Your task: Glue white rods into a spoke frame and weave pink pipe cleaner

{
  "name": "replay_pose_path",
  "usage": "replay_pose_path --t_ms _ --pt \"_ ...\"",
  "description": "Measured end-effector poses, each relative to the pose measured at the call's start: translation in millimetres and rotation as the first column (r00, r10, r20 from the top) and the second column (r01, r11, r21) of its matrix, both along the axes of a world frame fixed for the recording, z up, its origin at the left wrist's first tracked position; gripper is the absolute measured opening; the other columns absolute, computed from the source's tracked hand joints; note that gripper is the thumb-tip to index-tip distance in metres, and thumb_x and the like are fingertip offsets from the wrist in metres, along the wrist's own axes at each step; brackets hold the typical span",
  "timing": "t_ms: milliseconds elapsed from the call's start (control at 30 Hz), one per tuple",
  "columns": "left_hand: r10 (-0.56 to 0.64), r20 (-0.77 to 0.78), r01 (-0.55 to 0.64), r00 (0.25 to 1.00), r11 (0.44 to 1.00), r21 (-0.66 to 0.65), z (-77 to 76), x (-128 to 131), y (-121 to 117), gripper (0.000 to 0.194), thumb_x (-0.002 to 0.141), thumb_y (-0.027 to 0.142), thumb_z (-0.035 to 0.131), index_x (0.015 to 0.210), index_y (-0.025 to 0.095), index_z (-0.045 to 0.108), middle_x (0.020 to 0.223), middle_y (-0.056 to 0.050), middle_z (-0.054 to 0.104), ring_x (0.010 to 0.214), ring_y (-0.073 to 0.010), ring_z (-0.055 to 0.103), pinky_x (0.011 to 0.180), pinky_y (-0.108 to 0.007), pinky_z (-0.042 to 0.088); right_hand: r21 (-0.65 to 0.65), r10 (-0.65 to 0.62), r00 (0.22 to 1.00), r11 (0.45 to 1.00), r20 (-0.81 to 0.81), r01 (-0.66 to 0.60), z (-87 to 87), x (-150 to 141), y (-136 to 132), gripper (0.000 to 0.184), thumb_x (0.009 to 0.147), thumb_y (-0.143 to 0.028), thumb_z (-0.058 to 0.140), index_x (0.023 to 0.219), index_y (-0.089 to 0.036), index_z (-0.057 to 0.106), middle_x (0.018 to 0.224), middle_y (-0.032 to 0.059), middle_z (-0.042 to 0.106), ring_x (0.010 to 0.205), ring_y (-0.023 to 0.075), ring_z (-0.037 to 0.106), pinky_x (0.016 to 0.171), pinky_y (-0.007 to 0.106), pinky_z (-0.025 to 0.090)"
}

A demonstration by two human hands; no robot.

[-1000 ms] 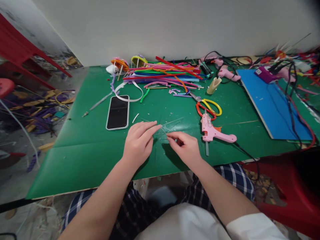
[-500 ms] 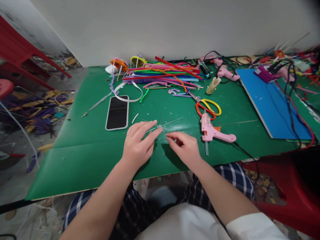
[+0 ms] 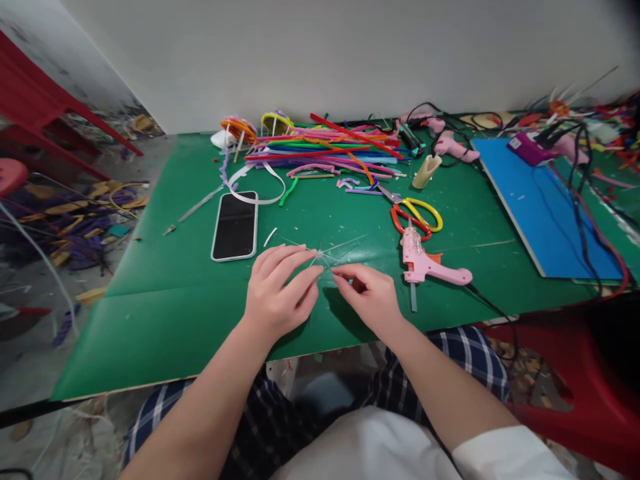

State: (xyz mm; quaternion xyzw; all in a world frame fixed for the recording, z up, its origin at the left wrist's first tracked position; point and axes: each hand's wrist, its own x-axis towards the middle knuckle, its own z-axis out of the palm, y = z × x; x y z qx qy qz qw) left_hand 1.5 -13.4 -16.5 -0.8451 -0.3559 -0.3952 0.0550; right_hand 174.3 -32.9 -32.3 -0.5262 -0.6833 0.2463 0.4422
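Whitish strands [image 3: 320, 254] cross beside the spread left hand [image 3: 279, 288]; the right hand [image 3: 373, 297] pinches one.

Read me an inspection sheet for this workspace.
Surface: green tabletop, creased, bearing small scraps.
Work pieces: thin pale strands crossing at one spot.
Clutter: pipe cleaners heaped at back; smartphone, scissors, pink glue gun nearer.
Hands: left hand palm down over strands, contact unclear; right hand apparently pinching a strand.
Cables: black cord runs from that glue gun over the front edge; others cross the blue board.
Surroundings: red plastic seats; floor littered with scraps.
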Motion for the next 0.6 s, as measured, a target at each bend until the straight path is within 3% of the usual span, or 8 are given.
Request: replay_pose_path --t_ms 200,600 --pt "0.066 -0.071 -0.070 0.995 0.996 -0.048 0.0 1.5 1.1 0.041 0.072 0.017 0.062 0.112 0.020 0.054 0.116 -0.010 0.056 0.105 -0.0248 0.052 0.088 -0.042 0.043 -0.010 0.001 1.000 1.000 -0.012 -0.002 -0.8 0.0 -0.1 0.014 0.077 -0.022 0.056 0.085 -0.021 0.067 0.072 -0.0014 0.067 0.054 0.0068 0.056 0.051 0.018 0.044" --pt "0.043 -0.080 -0.045 0.996 0.999 -0.026 -1.2 -0.8 0.5 0.042 0.074 0.015 0.058 0.114 0.024 0.055 0.116 -0.009 0.056 0.105 -0.0252 0.053 0.087 -0.043 0.042 -0.031 -0.008 1.000 0.999 0.002 0.008 1.3 -0.6 -0.3 0.015 0.078 -0.023 0.055 0.085 -0.021 0.067 0.072 -0.0001 0.068 0.054 0.0082 0.057 0.051 0.020 0.044"
